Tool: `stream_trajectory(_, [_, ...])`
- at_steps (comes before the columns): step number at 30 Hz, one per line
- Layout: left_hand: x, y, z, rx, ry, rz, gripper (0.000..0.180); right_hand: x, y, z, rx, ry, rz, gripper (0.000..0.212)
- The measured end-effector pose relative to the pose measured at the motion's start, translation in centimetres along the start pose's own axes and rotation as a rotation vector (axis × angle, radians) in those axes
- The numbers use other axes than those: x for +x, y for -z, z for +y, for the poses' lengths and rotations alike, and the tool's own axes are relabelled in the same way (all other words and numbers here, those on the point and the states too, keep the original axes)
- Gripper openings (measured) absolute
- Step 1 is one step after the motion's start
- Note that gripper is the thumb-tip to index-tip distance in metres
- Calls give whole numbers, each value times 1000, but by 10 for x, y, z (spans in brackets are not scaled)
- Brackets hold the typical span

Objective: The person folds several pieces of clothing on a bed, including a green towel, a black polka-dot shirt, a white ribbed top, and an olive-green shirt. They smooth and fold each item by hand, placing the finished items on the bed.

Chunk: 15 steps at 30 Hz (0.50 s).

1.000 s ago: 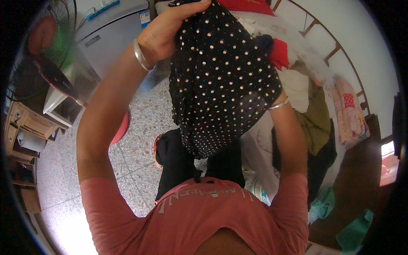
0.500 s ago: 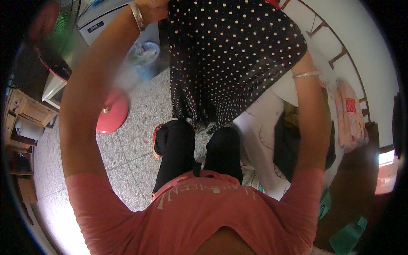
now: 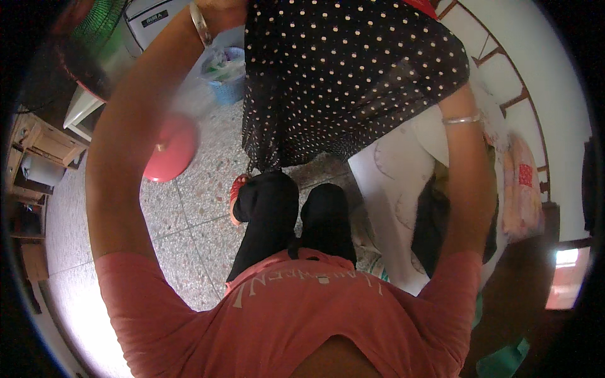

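dotted garment [image 3: 343, 75] blocks front; bare floor [image 3: 189, 214] left; bed [image 3: 403, 189] right.

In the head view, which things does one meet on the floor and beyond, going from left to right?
Wooden shelf → pink lid → blue basket → dotted cloth → white sheet → pink cloth.
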State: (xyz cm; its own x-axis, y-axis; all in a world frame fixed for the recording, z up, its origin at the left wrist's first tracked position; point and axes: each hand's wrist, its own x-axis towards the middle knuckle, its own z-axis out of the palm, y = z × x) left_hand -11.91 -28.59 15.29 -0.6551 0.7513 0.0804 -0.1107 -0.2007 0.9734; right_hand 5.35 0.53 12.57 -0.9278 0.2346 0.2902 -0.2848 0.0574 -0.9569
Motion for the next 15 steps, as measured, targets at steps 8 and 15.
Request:
stream_trajectory(8, [-21,18,-16,101,182,45,32,-30,25,-7,-89,-1,-26,26])
stream_trajectory(15, [-87,-13,-15,195,207,29,29,-100,-11,-21,-506,-109,401,22])
